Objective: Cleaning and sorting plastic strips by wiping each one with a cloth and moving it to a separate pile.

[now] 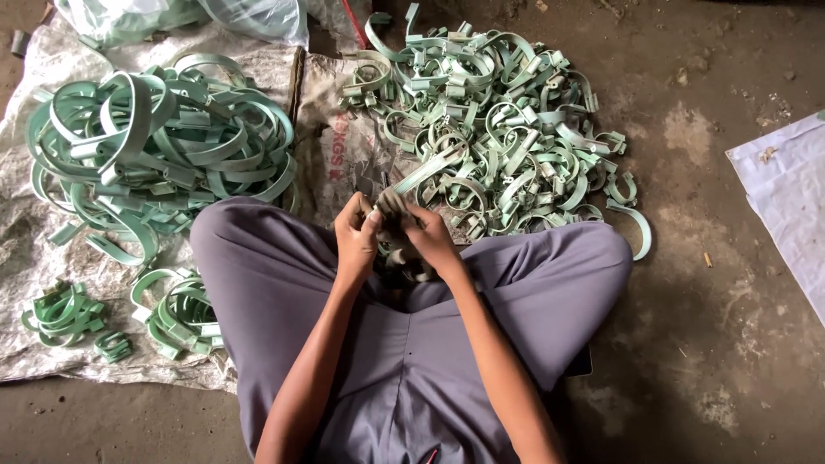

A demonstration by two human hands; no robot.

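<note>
I sit cross-legged on the ground in grey trousers. My left hand [357, 232] and my right hand [428, 236] meet in front of my knees. Together they grip a pale green metal clamp strip [427, 170] and a dark rag-like piece [394, 213]. The strip sticks up and away to the right from between my fingers. Just beyond my hands lies a big heap of small green clamps [494, 120].
A pile of large green clamp bands [155, 146] lies on a white sack [26, 249] at the left. Small bundles of clamps [64, 314] sit near my left knee. A white sheet [786, 198] lies at the right on the dirt floor. Plastic bags [172, 17] are at the top.
</note>
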